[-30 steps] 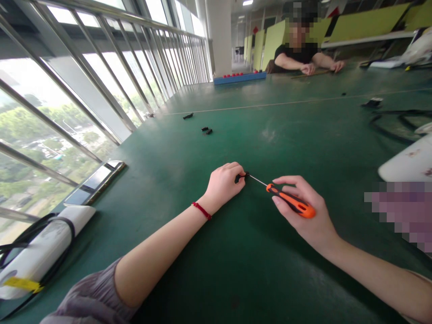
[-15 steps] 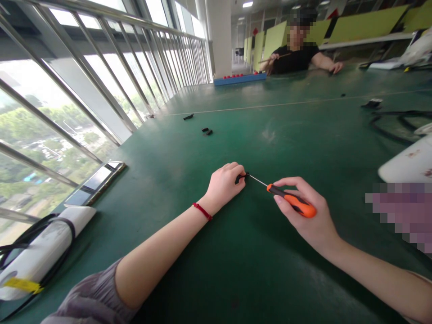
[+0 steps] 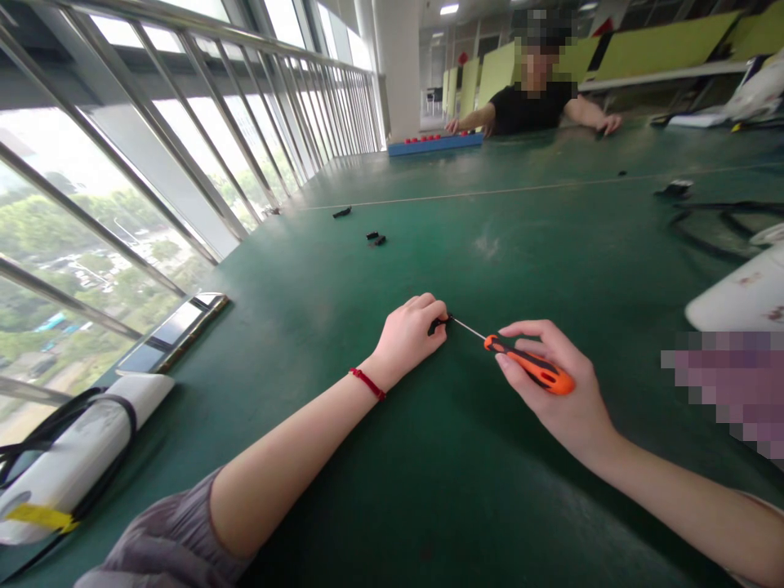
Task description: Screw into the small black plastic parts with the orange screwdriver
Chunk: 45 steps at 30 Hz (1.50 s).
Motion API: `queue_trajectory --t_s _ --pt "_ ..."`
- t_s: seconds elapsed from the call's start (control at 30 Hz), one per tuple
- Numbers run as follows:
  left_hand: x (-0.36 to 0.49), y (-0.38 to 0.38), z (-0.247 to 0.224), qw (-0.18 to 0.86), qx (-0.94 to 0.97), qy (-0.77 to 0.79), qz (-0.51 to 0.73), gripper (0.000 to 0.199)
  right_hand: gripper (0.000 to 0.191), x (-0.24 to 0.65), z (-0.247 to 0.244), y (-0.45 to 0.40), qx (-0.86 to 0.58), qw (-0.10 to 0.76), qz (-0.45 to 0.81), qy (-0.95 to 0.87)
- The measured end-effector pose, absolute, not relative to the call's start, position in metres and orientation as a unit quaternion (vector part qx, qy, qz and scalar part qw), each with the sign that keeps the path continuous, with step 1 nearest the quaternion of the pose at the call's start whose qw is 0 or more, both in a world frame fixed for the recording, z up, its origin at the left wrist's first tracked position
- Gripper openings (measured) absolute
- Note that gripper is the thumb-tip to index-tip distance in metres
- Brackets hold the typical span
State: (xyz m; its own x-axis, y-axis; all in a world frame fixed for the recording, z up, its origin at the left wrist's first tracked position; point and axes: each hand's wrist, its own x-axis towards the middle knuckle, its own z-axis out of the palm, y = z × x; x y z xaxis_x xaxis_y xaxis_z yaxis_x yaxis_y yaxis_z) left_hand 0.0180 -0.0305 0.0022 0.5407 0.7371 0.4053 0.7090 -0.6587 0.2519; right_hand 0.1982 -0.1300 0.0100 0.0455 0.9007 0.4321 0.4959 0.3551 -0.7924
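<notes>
Orange-and-black screwdriver [image 3: 522, 359], slanted, tip at small black part [image 3: 435, 326]

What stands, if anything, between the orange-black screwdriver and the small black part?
Nothing visible: the orange-black screwdriver in the right hand points its bare metal shaft at the small black part in the left hand. Whether the tip touches is too small to tell.
</notes>
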Motion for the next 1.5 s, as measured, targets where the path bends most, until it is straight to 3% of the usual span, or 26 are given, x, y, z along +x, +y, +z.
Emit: queue_trajectory --t_s 0.17,0.27,0.4,0.63,0.73,0.9,1.0,1.1,1.2,1.33,1.5 --pt "0.0168 -0.0301 0.0009 0.033 0.879 0.404 0.250 0.009 0.027 0.1986 0.0058 -0.1268 -0.499 0.568 0.140 -0.639" --pt "0.0169 -0.0303 0.0007 0.034 0.877 0.406 0.255 0.008 0.034 0.1992 0.0052 -0.1261 -0.501 0.541 0.182 -0.650" --pt "0.0178 -0.0307 0.0013 0.036 0.877 0.405 0.256 0.009 0.017 0.1987 0.0080 -0.1291 -0.523 0.481 0.227 -0.665" --pt "0.0179 -0.0308 0.0020 0.038 0.877 0.407 0.253 0.008 0.031 0.1987 0.0057 -0.1246 -0.508 0.577 0.134 -0.625" --pt "0.0180 -0.0314 0.0029 0.038 0.876 0.412 0.250 0.009 0.037 0.1988 0.0057 -0.1250 -0.510 0.543 0.184 -0.641" --pt "0.0184 -0.0316 0.0029 0.038 0.874 0.412 0.253 0.008 0.020 0.1979 0.0083 -0.1295 -0.529 0.496 0.206 -0.658" --pt "0.0182 -0.0310 0.0018 0.037 0.875 0.411 0.254 0.008 0.020 0.1983 0.0072 -0.1276 -0.517 0.546 0.137 -0.645" --pt "0.0181 -0.0309 0.0010 0.039 0.876 0.408 0.255 0.008 0.033 0.1990 0.0055 -0.1249 -0.502 0.572 0.112 -0.638" --pt "0.0184 -0.0311 0.0012 0.041 0.874 0.409 0.258 0.008 0.038 0.1989 0.0059 -0.1261 -0.510 0.530 0.168 -0.656" --pt "0.0182 -0.0309 0.0018 0.042 0.875 0.409 0.256 0.008 0.022 0.1980 0.0081 -0.1299 -0.524 0.486 0.208 -0.668" --pt "0.0178 -0.0306 0.0024 0.041 0.876 0.409 0.252 0.008 0.026 0.1991 0.0063 -0.1263 -0.502 0.562 0.133 -0.643"
